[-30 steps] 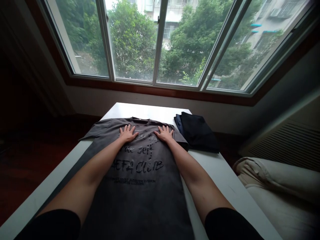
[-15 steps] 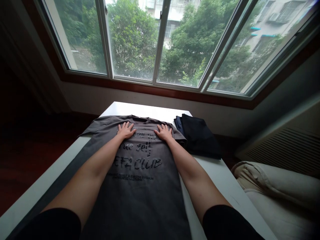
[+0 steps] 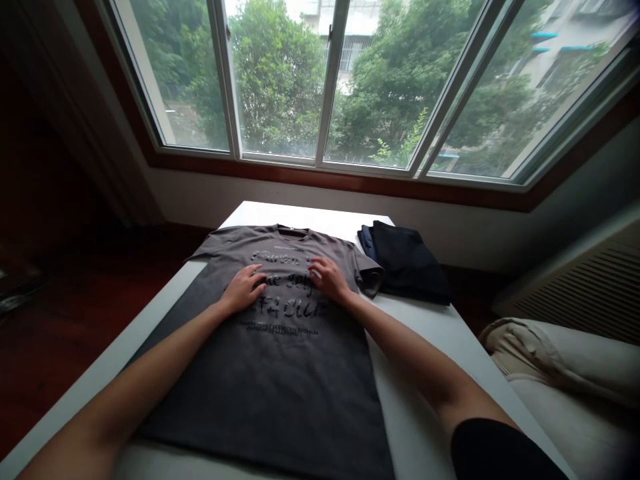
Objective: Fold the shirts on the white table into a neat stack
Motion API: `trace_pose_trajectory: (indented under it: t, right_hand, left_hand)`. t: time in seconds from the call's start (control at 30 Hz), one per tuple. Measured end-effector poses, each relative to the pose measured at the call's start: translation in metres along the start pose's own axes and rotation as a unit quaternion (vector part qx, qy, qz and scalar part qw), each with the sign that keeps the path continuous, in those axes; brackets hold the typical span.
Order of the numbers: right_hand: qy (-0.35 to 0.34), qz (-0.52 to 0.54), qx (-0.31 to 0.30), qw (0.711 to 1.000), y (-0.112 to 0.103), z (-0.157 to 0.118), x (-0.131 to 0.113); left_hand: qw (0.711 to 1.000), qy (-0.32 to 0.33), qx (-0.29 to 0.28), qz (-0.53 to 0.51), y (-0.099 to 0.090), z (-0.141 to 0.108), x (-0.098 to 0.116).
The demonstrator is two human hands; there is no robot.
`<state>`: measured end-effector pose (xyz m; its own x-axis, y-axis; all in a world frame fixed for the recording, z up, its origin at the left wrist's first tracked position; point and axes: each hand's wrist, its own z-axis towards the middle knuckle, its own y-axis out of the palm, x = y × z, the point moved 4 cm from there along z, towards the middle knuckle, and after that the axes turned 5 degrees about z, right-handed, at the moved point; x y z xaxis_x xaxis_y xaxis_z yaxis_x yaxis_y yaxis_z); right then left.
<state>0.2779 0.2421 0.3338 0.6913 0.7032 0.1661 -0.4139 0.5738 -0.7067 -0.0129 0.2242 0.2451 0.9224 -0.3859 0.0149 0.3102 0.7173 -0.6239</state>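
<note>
A dark grey T-shirt (image 3: 280, 387) with black lettering on its chest lies spread out, its collar toward the window. My left hand (image 3: 243, 288) rests on the left side of the lettering, fingers apart. On the right side of the print is my right hand (image 3: 327, 277), its fingers spread and slightly bent over the fabric. Neither hand grips the cloth. The shirt's right sleeve (image 3: 369, 268) lies a little rumpled beside the folded dark clothes.
The shirt lies on a white table (image 3: 425, 360). Folded dark clothes (image 3: 413, 260) sit at its far right edge. Beyond stands a wide window (image 3: 320, 163) above a low wall. A pale cushioned piece (image 3: 565, 373) is at the right, near a slatted panel (image 3: 590, 280).
Both hands have slid from the upper chest down toward me over the lettering. The shirt's bottom hem now shows on the table. The view has shifted slightly.
</note>
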Motion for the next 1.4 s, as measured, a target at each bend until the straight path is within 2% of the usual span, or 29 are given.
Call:
trace_pose_trajectory:
  t: [0.07,0.13,0.23,0.33,0.4,0.53,0.73,0.97,1.07,1.13,1.17,1.2,1.27,1.3,1.33,1.4]
  right_hand:
    - [-0.088,0.050,-0.071,0.992,0.003,-0.041,-0.040]
    - [-0.149,0.078,-0.129,0.977,0.002,-0.087,-0.074]
    - [-0.183,0.110,-0.192,0.958,-0.008,-0.146,-0.112]
    - [-0.207,0.134,-0.258,0.934,-0.019,-0.182,-0.137]
    - [-0.206,0.140,-0.281,0.927,-0.024,-0.193,-0.147]
    - [-0.192,0.139,-0.280,0.931,-0.027,-0.202,-0.158]
    - [-0.186,0.132,-0.286,0.931,-0.028,-0.213,-0.164]
    - [-0.179,0.142,-0.298,0.927,-0.033,-0.229,-0.172]
    - [-0.203,0.154,-0.288,0.923,-0.031,-0.224,-0.174]
    - [-0.212,0.173,-0.255,0.927,-0.030,-0.208,-0.163]
    - [-0.199,0.185,-0.222,0.936,-0.032,-0.195,-0.149]
    - [-0.157,0.194,-0.176,0.952,-0.035,-0.179,-0.129]
    - [-0.005,0.201,-0.037,0.979,-0.051,-0.144,-0.071]
    - [0.091,0.201,0.031,0.975,-0.060,-0.130,-0.037]
    - [0.184,0.201,0.087,0.958,-0.070,-0.119,-0.004]
    - [0.343,0.222,0.138,0.902,-0.082,-0.107,0.054]
  left_hand:
    - [1.000,0.026,-0.007,0.006,-0.012,-0.038,0.003]
    - [0.999,0.044,-0.013,0.022,-0.022,-0.071,0.002]
    - [0.997,0.045,-0.036,0.043,-0.030,-0.109,-0.006]
    - [0.996,0.022,-0.061,0.055,-0.033,-0.136,-0.017]
    - [0.996,0.005,-0.068,0.061,-0.035,-0.150,-0.022]
    - [0.995,-0.008,-0.069,0.068,-0.038,-0.169,-0.023]
    - [0.995,-0.012,-0.062,0.075,-0.041,-0.191,-0.014]
    - [0.994,-0.031,-0.062,0.088,-0.046,-0.241,0.002]
    - [0.992,-0.021,-0.075,0.094,-0.049,-0.252,0.002]
    - [0.992,-0.005,-0.083,0.093,-0.052,-0.245,0.002]
    - [0.992,0.003,-0.085,0.091,-0.054,-0.238,0.004]
    - [0.992,0.012,-0.084,0.088,-0.057,-0.228,0.007]
    - [0.993,0.042,-0.083,0.075,-0.062,-0.208,0.021]
    - [0.992,0.066,-0.085,0.065,-0.065,-0.199,0.031]
    - [0.990,0.094,-0.090,0.052,-0.067,-0.191,0.043]
    - [0.981,0.157,-0.110,0.024,-0.069,-0.178,0.073]
